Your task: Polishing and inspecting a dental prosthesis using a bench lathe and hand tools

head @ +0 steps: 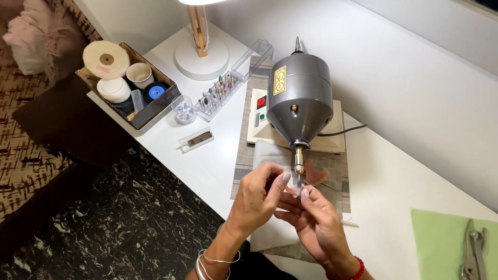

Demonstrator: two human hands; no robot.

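Working at: both hands are meeting just below the grey polishing motor (299, 98), at its brass chuck (299, 155).
Left hand (258, 199): its grip is pinching closed near the thin bit (299, 182); what it is holding, I cannot tell.
Right hand (317, 218): fingertips are closing on the bit under the chuck.
Doing it well: I judge the bit is needing to stay straight in line with the chuck.
Nearby: a burr rack (218, 94) is sitting left of the motor on the white surface (207, 161).

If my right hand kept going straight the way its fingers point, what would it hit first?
Probably the brass chuck of the grey polishing motor: the right hand points up toward it, fingers just below at the thin bit. Depth is unclear.
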